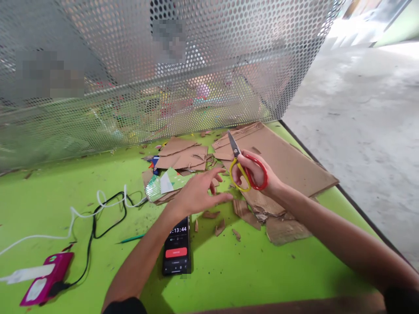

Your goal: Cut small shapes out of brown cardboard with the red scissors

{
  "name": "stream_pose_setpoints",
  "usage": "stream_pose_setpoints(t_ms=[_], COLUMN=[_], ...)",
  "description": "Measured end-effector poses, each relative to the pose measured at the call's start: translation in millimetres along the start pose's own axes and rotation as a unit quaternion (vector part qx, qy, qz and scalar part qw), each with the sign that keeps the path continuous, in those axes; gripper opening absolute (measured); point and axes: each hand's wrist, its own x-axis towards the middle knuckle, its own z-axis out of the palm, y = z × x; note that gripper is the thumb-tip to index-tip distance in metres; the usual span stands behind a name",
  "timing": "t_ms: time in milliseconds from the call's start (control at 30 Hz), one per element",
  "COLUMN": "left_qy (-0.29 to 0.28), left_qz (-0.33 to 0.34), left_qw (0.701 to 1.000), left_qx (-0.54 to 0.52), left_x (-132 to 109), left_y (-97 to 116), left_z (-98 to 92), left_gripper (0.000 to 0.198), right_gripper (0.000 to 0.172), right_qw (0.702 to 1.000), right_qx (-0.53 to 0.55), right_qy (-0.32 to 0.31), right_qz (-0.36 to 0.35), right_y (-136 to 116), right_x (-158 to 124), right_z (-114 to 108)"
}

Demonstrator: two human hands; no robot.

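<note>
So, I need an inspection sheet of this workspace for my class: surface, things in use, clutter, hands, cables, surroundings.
Surface: flat lime-green tabletop, scattered with brown scraps.
Things in use: metal scissors with red and yellow handles; large flat brown cardboard sheet on the right.
Clutter: torn brown cardboard pieces; black rectangular phone, screen lit; magenta rectangular power block.
Hands: right hand grips the scissors; left hand open, holding nothing visible.
Cables: looping white cable; black cable, plugged into the block.
Surroundings: perforated grey metal screen; grey floor at right.
</note>
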Motion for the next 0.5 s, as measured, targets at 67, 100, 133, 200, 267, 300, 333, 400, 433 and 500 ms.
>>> stream_pose_setpoints(t_ms=[67,100,133,200,267,300,333,400,433,500], left_qy=[0.04,0.06,0.082,0.129,0.167,0.18,0.191,0.207,0.214,0.223], left_qz=[0.013,0.026,0.037,0.064,0.095,0.112,0.128,0.151,0.159,0.17], left_qw=[0.999,0.998,0.996,0.987,0.975,0.968,0.962,0.953,0.949,0.943], left_qx=[-0.013,0.001,0.025,0.074,0.116,0.132,0.146,0.163,0.168,0.177], left_x=[-3,-5,-6,-8,-9,-9,-9,-9,-9,-10], left_y=[9,12,16,19,20,20,20,20,20,22], left_z=[4.7,7.6,10.6,16.1,19.6,20.5,20.8,20.1,19.4,18.0], left_gripper=[0.093,0.099,0.101,0.095,0.084,0.08,0.078,0.082,0.086,0.093], right_gripper=[0.039,0.041,0.044,0.048,0.05,0.049,0.048,0.046,0.045,0.043], right_qw=[0.999,0.999,0.998,0.998,0.997,0.997,0.996,0.996,0.995,0.995], right_qx=[-0.013,-0.021,-0.024,-0.03,-0.036,-0.036,-0.034,-0.026,-0.023,-0.024], right_qy=[0.027,0.038,0.049,0.055,0.053,0.054,0.056,0.06,0.06,0.052], right_qz=[-0.014,-0.02,-0.023,-0.029,-0.039,-0.046,-0.053,-0.067,-0.074,-0.085], right_y=[5,7,9,12,15,17,19,22,22,22], right_x=[0,0,0,0,-1,-1,-2,-4,-5,-7], right_z=[5,8,10,14,16,17,17,17,17,17])
